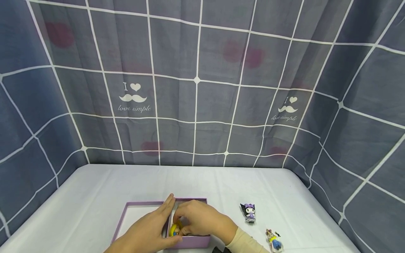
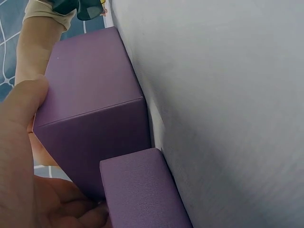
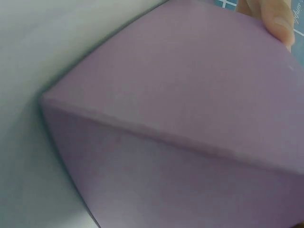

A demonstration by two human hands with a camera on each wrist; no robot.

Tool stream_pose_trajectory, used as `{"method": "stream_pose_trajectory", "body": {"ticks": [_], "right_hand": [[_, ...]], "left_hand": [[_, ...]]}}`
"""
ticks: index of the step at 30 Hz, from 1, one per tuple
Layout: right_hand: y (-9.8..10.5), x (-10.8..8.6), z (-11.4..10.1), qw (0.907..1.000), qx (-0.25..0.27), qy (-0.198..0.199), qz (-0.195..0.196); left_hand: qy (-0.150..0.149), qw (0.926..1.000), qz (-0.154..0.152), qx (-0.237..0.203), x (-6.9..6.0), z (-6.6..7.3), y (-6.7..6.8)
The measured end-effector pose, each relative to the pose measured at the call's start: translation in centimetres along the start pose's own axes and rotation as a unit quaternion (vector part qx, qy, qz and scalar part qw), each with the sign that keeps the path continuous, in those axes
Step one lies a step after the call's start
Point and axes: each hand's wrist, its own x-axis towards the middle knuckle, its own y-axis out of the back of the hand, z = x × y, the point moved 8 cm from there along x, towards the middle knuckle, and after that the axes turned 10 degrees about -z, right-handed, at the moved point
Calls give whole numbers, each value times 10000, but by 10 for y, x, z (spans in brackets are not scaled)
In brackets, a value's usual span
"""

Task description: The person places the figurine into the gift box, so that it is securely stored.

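In the head view, a purple box (image 1: 193,242) stands at the table's near edge, its open side up. My left hand (image 1: 148,226) holds its left near corner, fingers along the left wall and thumb across the near wall. The left wrist view shows that thumb on the box's (image 2: 95,80) upper edge. My right hand (image 1: 199,218) reaches inside the box, thumb and fingers at a small figurine with a yellow top (image 1: 174,230). Most of the figurine is hidden by the hand and the wall. The right wrist view shows mainly the box's outside (image 3: 175,80).
A shallow purple tray or lid with a white inside (image 1: 136,215) lies against the box's left side. To the right lie a black-and-purple figurine (image 1: 250,212) and a figurine in a blue dress (image 1: 275,241). A grey checked curtain (image 1: 177,98) surrounds the white table (image 1: 104,182).
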Motion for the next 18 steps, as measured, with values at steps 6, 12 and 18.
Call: {"method": "stream_pose_trajectory", "body": {"ticks": [6,12,18], "right_hand": [[2,-5,1,10000,70,8,47],[3,-9,0,9998,-122,5,140],[8,-14,-1,9995,-167,-7,272]], "left_hand": [[-1,10000,28,66,0,1,0],[-16,9999,87,99,-1,3,1],[31,9999,75,86,-2,2,2]]}}
